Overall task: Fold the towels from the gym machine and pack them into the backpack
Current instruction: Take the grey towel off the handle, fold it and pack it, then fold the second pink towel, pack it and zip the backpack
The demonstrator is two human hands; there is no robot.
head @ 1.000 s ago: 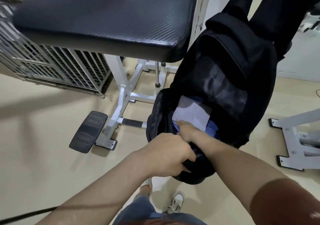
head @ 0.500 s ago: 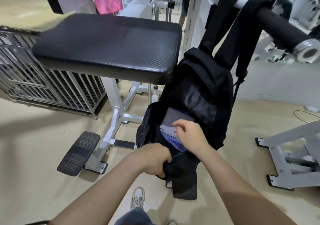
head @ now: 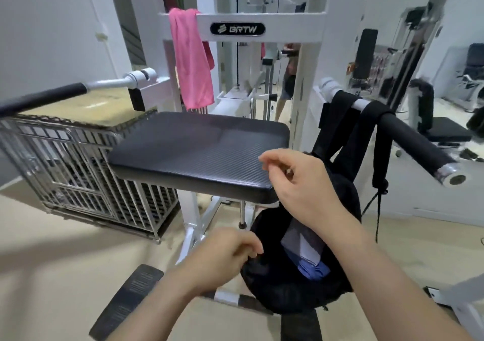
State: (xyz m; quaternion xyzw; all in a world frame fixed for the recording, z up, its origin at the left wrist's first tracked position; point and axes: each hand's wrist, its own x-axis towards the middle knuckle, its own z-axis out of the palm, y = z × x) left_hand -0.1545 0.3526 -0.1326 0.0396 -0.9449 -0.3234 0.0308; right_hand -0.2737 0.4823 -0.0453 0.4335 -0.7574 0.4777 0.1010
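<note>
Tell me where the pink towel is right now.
In the head view, the pink towel hangs over the machine's white crossbar, left of centre, left of the BRTW label and behind the black seat pad.

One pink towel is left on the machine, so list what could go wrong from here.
1. The backpack hangs only by its straps over the padded bar; a hard push inside might slide them toward the bar's free end.
2. The left hand grips the backpack's rim; releasing it to fold the pink towel could let the mouth sag shut.
3. The grey towel and blue towel sit high, so another may crumple them.
</note>
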